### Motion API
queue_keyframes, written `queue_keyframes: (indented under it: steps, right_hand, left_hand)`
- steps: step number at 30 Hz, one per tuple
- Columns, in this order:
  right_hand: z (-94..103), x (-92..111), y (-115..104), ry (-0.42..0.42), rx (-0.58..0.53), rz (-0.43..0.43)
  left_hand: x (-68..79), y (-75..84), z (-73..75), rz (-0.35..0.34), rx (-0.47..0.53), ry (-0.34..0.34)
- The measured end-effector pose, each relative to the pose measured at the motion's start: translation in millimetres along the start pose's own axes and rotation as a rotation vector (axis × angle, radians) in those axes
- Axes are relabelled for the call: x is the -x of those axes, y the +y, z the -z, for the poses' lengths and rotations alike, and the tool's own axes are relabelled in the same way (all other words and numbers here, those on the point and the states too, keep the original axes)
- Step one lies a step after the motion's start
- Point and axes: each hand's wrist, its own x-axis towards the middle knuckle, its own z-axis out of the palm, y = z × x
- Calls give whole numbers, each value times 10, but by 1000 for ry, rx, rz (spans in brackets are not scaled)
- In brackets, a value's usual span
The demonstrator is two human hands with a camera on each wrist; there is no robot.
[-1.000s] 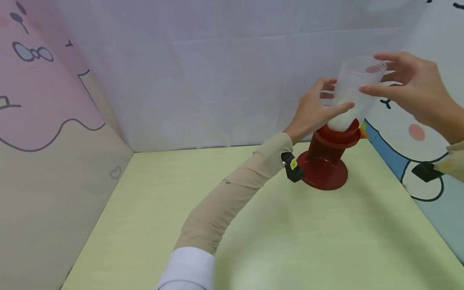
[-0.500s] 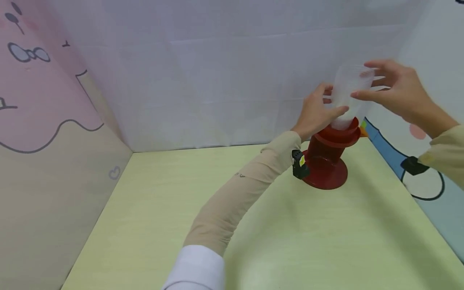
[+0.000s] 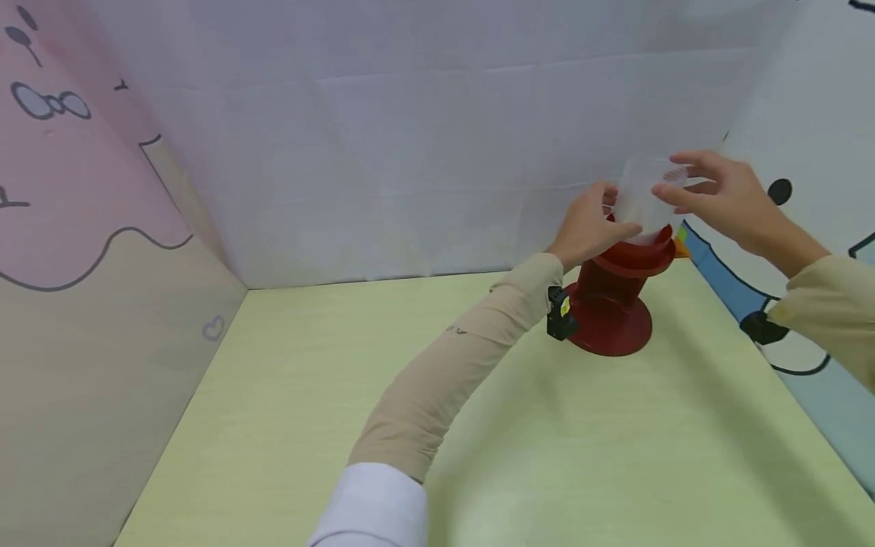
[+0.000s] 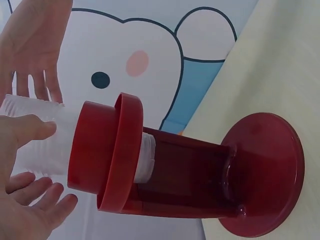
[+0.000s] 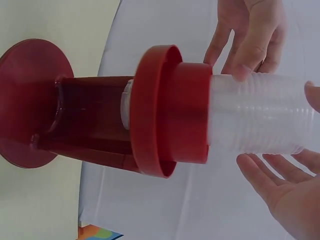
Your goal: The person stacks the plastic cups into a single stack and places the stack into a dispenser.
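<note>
A stack of translucent plastic cups (image 3: 640,203) stands tilted in the mouth of a red cup dispenser (image 3: 611,328). In the right wrist view, the ribbed cups (image 5: 262,115) go into the red collar (image 5: 187,115), and their lower end shows below it. My left hand (image 3: 589,226) holds the stack just above the collar, thumb on the near side and fingers around the far side. Higher up, my right hand (image 3: 726,196) holds the top end between thumb and fingers. The left wrist view shows the dispenser's round base (image 4: 267,172) on the table.
The pale yellow-green table (image 3: 437,410) runs forward to a whitish sheet (image 3: 410,167) hung behind it. A wall with cartoon drawings (image 3: 813,251) borders the right side, close to the dispenser. Another printed panel (image 3: 89,380) stands on the left.
The stack of cups has sunk lower into the red dispenser. My right hand has come down and left with its top end; my left hand has also lowered slightly.
</note>
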Motion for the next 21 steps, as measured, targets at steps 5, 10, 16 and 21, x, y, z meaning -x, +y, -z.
queue_keyframes:
  steps: [5,10,16,21]
  right_hand:
    - [-90,-9,37,-35,65,-38]
    - [-161,35,65,-46,61,-48]
    - [-205,64,101,-31,62,-48]
    - [-229,96,142,-26,70,-50]
  left_hand:
    - [-15,-54,-13,22,-37,-5]
    - [-3,-50,-16,14,-35,9]
    - [21,-53,-9,-30,-66,-4]
    - [19,-84,-13,-83,-167,-37]
